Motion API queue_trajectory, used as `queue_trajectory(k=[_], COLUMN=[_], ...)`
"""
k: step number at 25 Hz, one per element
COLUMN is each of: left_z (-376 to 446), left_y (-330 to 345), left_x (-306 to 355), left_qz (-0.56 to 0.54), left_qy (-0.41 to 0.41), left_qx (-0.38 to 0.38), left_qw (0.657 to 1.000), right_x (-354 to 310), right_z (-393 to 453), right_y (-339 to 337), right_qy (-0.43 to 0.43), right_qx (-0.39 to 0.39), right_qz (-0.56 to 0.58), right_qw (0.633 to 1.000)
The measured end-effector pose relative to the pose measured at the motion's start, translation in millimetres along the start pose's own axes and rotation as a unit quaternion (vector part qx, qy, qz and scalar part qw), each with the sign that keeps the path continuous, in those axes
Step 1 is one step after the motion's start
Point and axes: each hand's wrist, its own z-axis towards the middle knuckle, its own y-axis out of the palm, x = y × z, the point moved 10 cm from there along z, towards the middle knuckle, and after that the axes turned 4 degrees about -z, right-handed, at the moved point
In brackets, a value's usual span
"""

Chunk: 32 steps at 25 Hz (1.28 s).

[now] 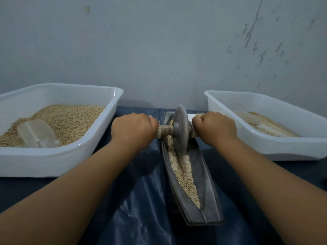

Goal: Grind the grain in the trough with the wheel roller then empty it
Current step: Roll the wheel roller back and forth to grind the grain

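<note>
A long grey boat-shaped trough lies on the dark cloth and runs away from me. Crushed pale grain fills its groove. The grey stone wheel roller stands upright in the far half of the trough, its rim down in the grain. My left hand grips the left end of the wheel's wooden axle. On the other side, my right hand grips the right end. Both arms are stretched forward.
A white tub at the left holds whole grain and a clear scoop. Another white tub at the right holds a thinner layer of grain and a scoop. A dark blue cloth covers the table. A wall stands close behind.
</note>
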Motion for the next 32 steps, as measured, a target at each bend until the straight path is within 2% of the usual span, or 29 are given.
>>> queue_trajectory(k=[5, 9, 12, 15, 18, 21, 24, 28, 32], left_z=[-3.4, -25.2, -8.1, 11.5, 3.8, -19.9, -26.0, 5.4, 14.9], left_y=[-2.0, 6.3, 3.7, 2.7, -2.6, -5.3, -0.1, -5.6, -22.1], left_x=[2.9, 6.1, 2.1, -1.5, 2.8, 11.2, 10.9, 3.0, 9.7], left_qz=[-0.012, 0.005, -0.012, -0.024, -0.032, -0.016, -0.011, -0.021, -0.006], left_qy=[0.02, 0.032, 0.017, 0.001, 0.011, 0.037, 0.039, 0.013, 0.024], left_qx=[-0.002, 0.006, -0.016, -0.029, -0.018, 0.016, 0.001, -0.027, -0.01], left_qw=[1.0, 0.999, 1.0, 0.999, 0.999, 0.999, 0.999, 0.999, 1.0], right_x=[0.0, -0.5, 2.3, 1.1, 2.0, 6.2, 5.0, 4.0, 13.2], right_z=[-5.9, -23.3, -7.3, 11.5, 2.3, -23.5, -28.4, 5.6, 1.9], right_y=[-1.6, -10.1, 1.9, 9.2, 7.5, -3.5, -5.2, 10.5, 22.6], right_qy=[-0.008, -0.035, -0.006, 0.022, 0.016, -0.02, -0.034, 0.013, 0.012], right_qx=[-0.008, 0.013, -0.053, -0.08, -0.075, -0.029, -0.023, -0.074, -0.096], right_qz=[-0.001, -0.046, -0.028, 0.005, 0.006, -0.005, -0.02, -0.007, 0.012], right_qw=[1.0, 0.998, 0.998, 0.997, 0.997, 0.999, 0.999, 0.997, 0.995])
